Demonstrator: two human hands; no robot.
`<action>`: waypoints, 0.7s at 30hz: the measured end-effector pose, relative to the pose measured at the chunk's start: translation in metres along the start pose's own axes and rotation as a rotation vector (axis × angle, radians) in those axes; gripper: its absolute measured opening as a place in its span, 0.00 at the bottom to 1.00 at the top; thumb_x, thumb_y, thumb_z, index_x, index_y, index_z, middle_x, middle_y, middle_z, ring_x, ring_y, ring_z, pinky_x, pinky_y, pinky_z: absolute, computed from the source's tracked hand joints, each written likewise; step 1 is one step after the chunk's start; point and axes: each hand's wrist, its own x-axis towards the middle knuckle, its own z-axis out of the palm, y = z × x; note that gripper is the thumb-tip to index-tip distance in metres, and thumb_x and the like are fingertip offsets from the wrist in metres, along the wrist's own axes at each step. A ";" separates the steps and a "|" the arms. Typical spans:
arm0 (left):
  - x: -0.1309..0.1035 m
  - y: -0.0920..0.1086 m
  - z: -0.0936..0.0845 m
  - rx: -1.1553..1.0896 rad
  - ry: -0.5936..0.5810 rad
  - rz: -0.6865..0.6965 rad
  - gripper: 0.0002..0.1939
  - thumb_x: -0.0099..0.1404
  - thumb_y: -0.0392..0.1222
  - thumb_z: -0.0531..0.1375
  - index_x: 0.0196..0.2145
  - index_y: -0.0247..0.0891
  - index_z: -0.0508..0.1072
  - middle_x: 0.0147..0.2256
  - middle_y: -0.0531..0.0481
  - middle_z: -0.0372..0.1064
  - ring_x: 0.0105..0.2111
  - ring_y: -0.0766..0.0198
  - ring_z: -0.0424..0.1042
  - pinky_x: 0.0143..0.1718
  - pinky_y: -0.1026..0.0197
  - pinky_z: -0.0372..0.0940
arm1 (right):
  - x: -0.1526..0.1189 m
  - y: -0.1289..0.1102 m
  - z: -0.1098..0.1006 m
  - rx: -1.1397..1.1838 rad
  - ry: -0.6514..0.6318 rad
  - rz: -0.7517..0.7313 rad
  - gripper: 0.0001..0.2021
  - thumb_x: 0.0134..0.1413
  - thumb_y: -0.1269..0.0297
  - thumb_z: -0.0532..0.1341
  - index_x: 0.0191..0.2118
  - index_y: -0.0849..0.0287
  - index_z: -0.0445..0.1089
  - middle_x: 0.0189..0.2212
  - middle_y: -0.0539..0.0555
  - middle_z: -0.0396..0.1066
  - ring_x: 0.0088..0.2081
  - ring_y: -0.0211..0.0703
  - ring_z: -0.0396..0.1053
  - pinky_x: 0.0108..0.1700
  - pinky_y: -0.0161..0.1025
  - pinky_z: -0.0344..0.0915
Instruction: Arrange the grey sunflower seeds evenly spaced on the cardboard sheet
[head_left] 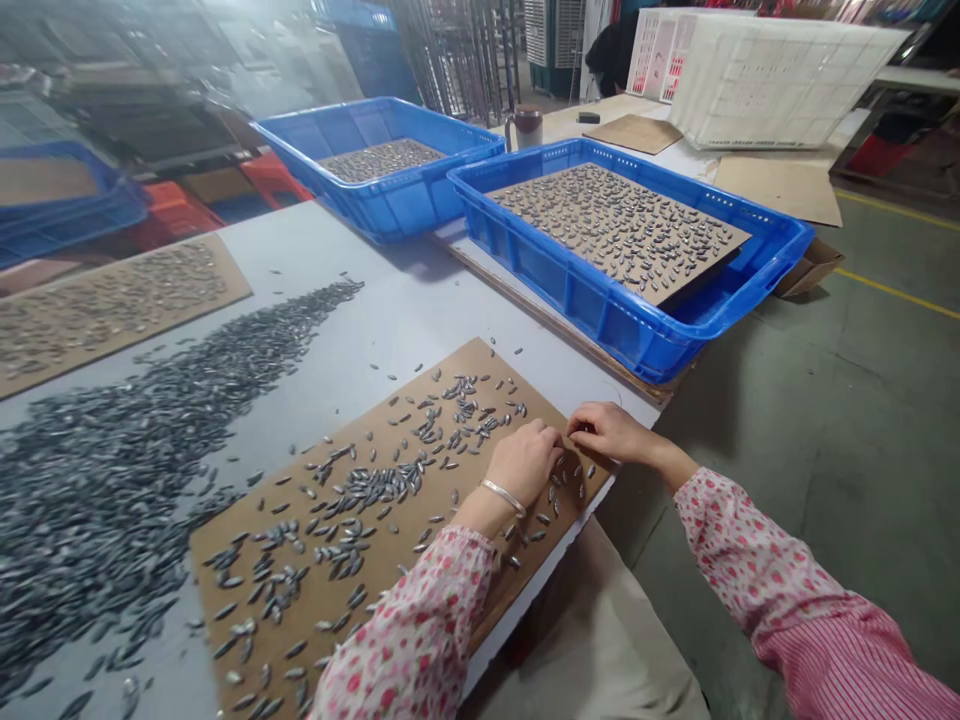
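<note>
A brown cardboard sheet (420,510) lies on the white table, with many small grey metal pieces (382,484) scattered and clumped over it. My left hand (523,462), a silver bangle at its wrist, rests over the sheet's right part, its fingers curled down with the tips hidden. Close beside it, my right hand (611,432) is at the sheet's right corner, thumb and fingers pressed together. Whatever either hand holds is too small or hidden to make out. Several loose pieces lie just below my fingers.
A large heap of grey pieces (135,450) covers the table's left side, by another filled sheet (135,300). Behind stand two blue crates (600,300) holding piece-covered sheets. Farther back are a mug (528,128) and white plastic baskets (780,80).
</note>
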 end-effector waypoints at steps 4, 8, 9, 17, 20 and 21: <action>0.008 0.018 -0.001 0.028 -0.027 0.049 0.13 0.68 0.41 0.47 0.41 0.37 0.70 0.40 0.43 0.66 0.42 0.58 0.69 0.40 0.58 0.64 | -0.007 0.006 0.000 0.031 0.037 0.019 0.06 0.50 0.74 0.58 0.32 0.61 0.72 0.30 0.51 0.71 0.33 0.37 0.66 0.37 0.33 0.58; 0.025 0.023 0.016 0.097 -0.018 0.102 0.13 0.67 0.40 0.48 0.41 0.35 0.71 0.40 0.41 0.66 0.42 0.56 0.68 0.38 0.57 0.64 | -0.012 0.015 0.004 0.059 0.110 0.060 0.06 0.51 0.73 0.57 0.31 0.61 0.72 0.30 0.52 0.71 0.34 0.38 0.66 0.38 0.34 0.59; 0.028 0.022 0.021 0.106 0.001 0.106 0.13 0.67 0.41 0.48 0.41 0.35 0.71 0.39 0.41 0.66 0.42 0.56 0.67 0.37 0.58 0.64 | -0.013 0.016 0.005 0.071 0.123 0.060 0.06 0.52 0.73 0.57 0.31 0.61 0.72 0.30 0.52 0.71 0.34 0.38 0.66 0.38 0.34 0.59; 0.003 -0.029 0.022 -0.100 0.234 -0.067 0.13 0.66 0.47 0.50 0.39 0.43 0.73 0.37 0.48 0.66 0.39 0.62 0.67 0.40 0.61 0.61 | -0.022 0.015 0.006 0.108 0.111 0.057 0.06 0.51 0.72 0.58 0.32 0.61 0.72 0.31 0.51 0.71 0.34 0.37 0.66 0.38 0.33 0.59; -0.022 -0.034 0.004 -0.135 0.143 -0.087 0.13 0.65 0.46 0.52 0.35 0.43 0.75 0.36 0.49 0.67 0.36 0.63 0.67 0.37 0.62 0.61 | -0.020 0.011 0.008 0.118 0.105 0.036 0.06 0.50 0.73 0.59 0.33 0.60 0.73 0.31 0.51 0.71 0.34 0.37 0.66 0.38 0.33 0.60; -0.029 -0.031 0.000 -0.136 0.101 -0.089 0.12 0.65 0.45 0.52 0.35 0.43 0.75 0.36 0.49 0.68 0.37 0.63 0.68 0.36 0.62 0.61 | -0.019 0.009 0.009 0.118 0.107 0.025 0.06 0.50 0.72 0.59 0.33 0.60 0.73 0.31 0.51 0.71 0.34 0.37 0.66 0.38 0.33 0.60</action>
